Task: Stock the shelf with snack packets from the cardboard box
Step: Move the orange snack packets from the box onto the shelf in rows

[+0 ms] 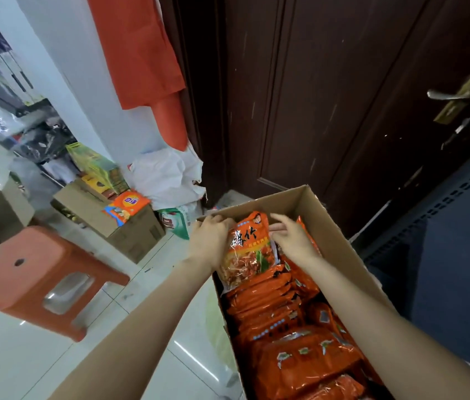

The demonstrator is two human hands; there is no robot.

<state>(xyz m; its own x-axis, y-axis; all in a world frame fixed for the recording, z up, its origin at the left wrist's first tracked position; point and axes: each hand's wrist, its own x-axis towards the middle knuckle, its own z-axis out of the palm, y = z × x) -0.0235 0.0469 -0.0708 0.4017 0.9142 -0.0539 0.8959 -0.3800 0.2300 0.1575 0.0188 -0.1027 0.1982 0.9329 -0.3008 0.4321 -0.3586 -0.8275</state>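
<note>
Orange snack packets (294,336) fill the cardboard box (340,241), cut off at the frame's bottom. At its far end the left hand (209,241) and right hand (293,236) hold one upright packet (246,249) between curled fingers; its lower edge is hidden. Beyond stands a dark door (329,96), left an orange stool (34,278) on open tiled floor (11,356).

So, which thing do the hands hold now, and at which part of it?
An orange snack packet, standing up in the cardboard box. The left hand grips its left edge; the right hand holds its upper right edge.
</note>
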